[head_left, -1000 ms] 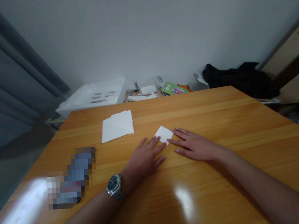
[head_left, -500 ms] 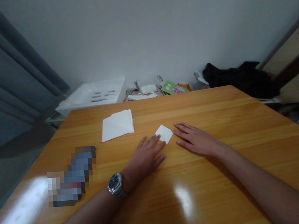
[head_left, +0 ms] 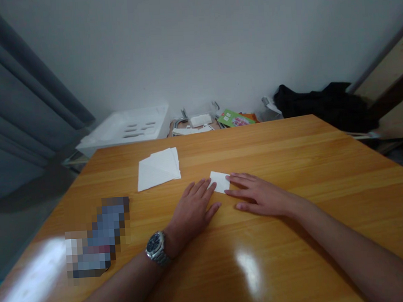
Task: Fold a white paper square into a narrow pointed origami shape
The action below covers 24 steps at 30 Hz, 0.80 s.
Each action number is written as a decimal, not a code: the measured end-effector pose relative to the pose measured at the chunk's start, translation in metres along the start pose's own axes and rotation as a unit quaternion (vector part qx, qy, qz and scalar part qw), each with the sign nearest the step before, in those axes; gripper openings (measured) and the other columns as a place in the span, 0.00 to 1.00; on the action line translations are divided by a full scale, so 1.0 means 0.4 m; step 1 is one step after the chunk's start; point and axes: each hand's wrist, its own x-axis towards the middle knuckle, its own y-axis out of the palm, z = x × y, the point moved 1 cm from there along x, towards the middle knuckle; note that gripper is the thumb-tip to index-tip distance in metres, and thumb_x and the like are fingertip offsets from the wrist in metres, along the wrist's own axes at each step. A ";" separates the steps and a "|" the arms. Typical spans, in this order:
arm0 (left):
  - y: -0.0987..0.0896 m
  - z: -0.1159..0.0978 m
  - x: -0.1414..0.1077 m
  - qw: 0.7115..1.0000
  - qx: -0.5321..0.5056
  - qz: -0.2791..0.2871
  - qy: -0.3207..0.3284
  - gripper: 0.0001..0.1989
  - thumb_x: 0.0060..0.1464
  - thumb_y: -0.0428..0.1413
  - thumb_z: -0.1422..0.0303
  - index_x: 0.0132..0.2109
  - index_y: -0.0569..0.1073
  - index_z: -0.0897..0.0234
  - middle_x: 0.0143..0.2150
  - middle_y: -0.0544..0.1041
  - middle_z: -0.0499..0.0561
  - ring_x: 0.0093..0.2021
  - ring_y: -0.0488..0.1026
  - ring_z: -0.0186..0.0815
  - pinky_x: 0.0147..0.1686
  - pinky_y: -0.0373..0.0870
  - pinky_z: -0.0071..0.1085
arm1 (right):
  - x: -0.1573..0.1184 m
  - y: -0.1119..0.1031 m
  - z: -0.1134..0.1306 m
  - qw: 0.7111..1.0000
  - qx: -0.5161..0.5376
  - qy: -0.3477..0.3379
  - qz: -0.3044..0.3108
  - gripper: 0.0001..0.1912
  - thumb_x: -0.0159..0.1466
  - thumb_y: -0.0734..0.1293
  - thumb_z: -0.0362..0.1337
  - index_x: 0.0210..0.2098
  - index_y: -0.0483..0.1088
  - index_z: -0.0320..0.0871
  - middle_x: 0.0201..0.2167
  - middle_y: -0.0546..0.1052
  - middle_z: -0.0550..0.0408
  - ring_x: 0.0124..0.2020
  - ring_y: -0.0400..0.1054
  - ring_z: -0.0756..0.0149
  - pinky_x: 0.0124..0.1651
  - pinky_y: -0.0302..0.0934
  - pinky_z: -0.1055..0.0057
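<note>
A small white square of paper (head_left: 220, 181) lies flat on the wooden table (head_left: 256, 152), between my two hands. My left hand (head_left: 195, 208) is palm down with its fingers stretched out, and its fingertips rest on the paper's left side. From the right, my right hand (head_left: 257, 193) reaches in, also flat and spread, with fingertips on the paper's right edge. Neither hand is closed round anything. Further back on the left lies a small stack of larger white paper sheets (head_left: 159, 168).
A pixelated, elongated dark object (head_left: 102, 237) lies at the table's left. Past the far edge are a white foam tray (head_left: 128, 126), a green booklet (head_left: 235, 118) among clutter, and black cloth (head_left: 321, 105). A grey curtain (head_left: 23, 80) hangs at left.
The small paper has turned, from corner toward me to edge nearly toward me. My right fingertips have moved left onto it, and my left hand has shifted slightly left.
</note>
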 end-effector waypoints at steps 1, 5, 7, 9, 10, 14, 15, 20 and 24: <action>0.002 0.001 0.000 1.000 -0.001 0.000 0.002 0.27 0.68 0.47 0.56 0.68 0.61 0.65 0.70 0.62 0.61 0.69 0.60 0.46 0.68 0.54 0.48 | 0.001 0.001 0.003 1.000 0.004 -0.003 0.004 0.27 0.70 0.62 0.52 0.65 0.66 0.51 0.72 0.55 0.49 0.72 0.48 0.50 0.71 0.44 0.47; 0.007 0.004 -0.001 1.000 -0.006 0.004 -0.002 0.27 0.69 0.47 0.56 0.68 0.61 0.65 0.70 0.61 0.61 0.70 0.58 0.46 0.69 0.53 0.48 | 0.004 0.004 0.010 1.000 0.007 0.005 0.017 0.27 0.70 0.61 0.52 0.65 0.66 0.51 0.72 0.56 0.47 0.71 0.50 0.50 0.71 0.45 0.47; 0.008 0.005 -0.002 1.000 -0.009 0.001 -0.004 0.27 0.69 0.47 0.56 0.68 0.61 0.65 0.70 0.61 0.60 0.70 0.58 0.46 0.69 0.53 0.48 | 0.005 0.005 0.012 1.000 0.006 0.010 0.021 0.27 0.71 0.61 0.52 0.65 0.66 0.51 0.71 0.56 0.46 0.71 0.50 0.50 0.71 0.45 0.47; 0.007 0.004 -0.002 1.000 -0.014 -0.005 -0.003 0.27 0.68 0.48 0.56 0.67 0.62 0.65 0.70 0.61 0.61 0.69 0.58 0.46 0.69 0.53 0.48 | 0.006 0.006 0.014 1.000 0.011 0.012 0.018 0.27 0.71 0.61 0.52 0.65 0.66 0.51 0.71 0.57 0.46 0.71 0.51 0.50 0.70 0.45 0.46; 0.006 0.003 -0.002 1.000 -0.016 -0.008 -0.003 0.27 0.68 0.48 0.56 0.67 0.62 0.65 0.70 0.62 0.61 0.69 0.59 0.47 0.68 0.54 0.48 | 0.006 0.007 0.015 1.000 0.014 0.013 0.015 0.27 0.70 0.61 0.53 0.64 0.66 0.51 0.71 0.58 0.46 0.70 0.52 0.50 0.70 0.45 0.46; 0.000 0.000 -0.001 1.000 -0.025 -0.013 -0.004 0.26 0.68 0.48 0.57 0.67 0.63 0.65 0.66 0.66 0.60 0.66 0.62 0.46 0.67 0.56 0.47 | 0.006 0.011 0.019 1.000 0.016 0.019 0.007 0.27 0.69 0.62 0.53 0.64 0.67 0.50 0.70 0.59 0.45 0.70 0.53 0.49 0.70 0.46 0.46; -0.001 -0.001 -0.001 1.000 -0.024 -0.012 -0.004 0.26 0.68 0.48 0.57 0.67 0.63 0.65 0.66 0.66 0.60 0.66 0.62 0.46 0.67 0.56 0.47 | 0.006 0.011 0.021 1.000 0.016 0.022 0.007 0.28 0.69 0.62 0.54 0.64 0.67 0.49 0.70 0.59 0.45 0.70 0.53 0.49 0.70 0.47 0.46; 0.006 0.001 -0.002 1.000 -0.014 -0.002 -0.005 0.26 0.69 0.47 0.57 0.68 0.61 0.63 0.70 0.62 0.61 0.70 0.57 0.47 0.69 0.52 0.50 | 0.006 0.008 0.030 0.999 0.022 0.029 0.014 0.30 0.70 0.61 0.54 0.67 0.63 0.48 0.69 0.62 0.46 0.69 0.55 0.52 0.71 0.47 0.49; 0.004 0.000 -0.003 1.000 -0.012 -0.010 -0.010 0.26 0.69 0.47 0.57 0.68 0.62 0.63 0.70 0.60 0.61 0.70 0.56 0.47 0.69 0.52 0.50 | 0.006 0.008 0.031 0.999 0.033 0.029 0.017 0.31 0.70 0.62 0.54 0.67 0.62 0.49 0.69 0.62 0.47 0.69 0.56 0.52 0.71 0.48 0.49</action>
